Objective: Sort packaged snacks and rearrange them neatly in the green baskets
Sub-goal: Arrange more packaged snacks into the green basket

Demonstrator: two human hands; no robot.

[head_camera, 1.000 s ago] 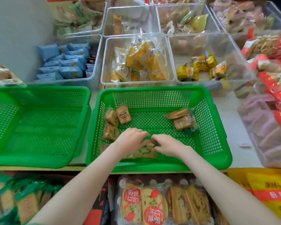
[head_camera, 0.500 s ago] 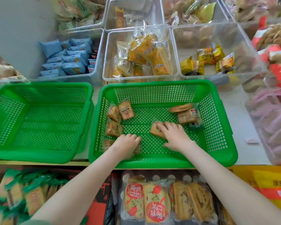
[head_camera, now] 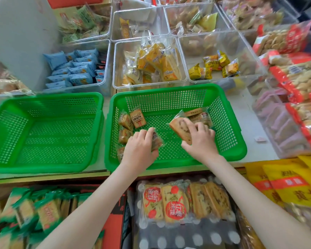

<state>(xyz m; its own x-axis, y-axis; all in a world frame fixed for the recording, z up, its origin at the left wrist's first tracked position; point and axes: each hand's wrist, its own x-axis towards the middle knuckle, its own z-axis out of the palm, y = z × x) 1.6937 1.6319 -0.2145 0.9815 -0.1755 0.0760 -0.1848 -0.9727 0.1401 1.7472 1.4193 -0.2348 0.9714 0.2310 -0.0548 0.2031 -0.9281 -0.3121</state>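
Both hands are down in the right basket [head_camera: 169, 89], one of two green baskets on the bench [head_camera: 244, 112]. Left hand [head_camera: 139, 150] has its fingers curled round a small clear packet [head_camera: 157, 141] near the basket's left side. Right hand [head_camera: 200, 139] grips a wrapped brown slice [head_camera: 179, 125], tilted up off the mesh. Brown packs [head_camera: 133, 120] lie by the left wall, their print too blurred to read. More slices [head_camera: 200, 115] lie at the far right. The left basket [head_camera: 43, 168] sits just beside. Behind are clear bins: blue packs [head_camera: 74, 72] in one, yellow packs [head_camera: 154, 63] in the middle, yellow sweets [head_camera: 214, 67] in the next. Below the bench, a bag [head_camera: 176, 211] shows round red labels with white Chinese characters; yellow bags [head_camera: 284, 184] carry red bands with characters too.
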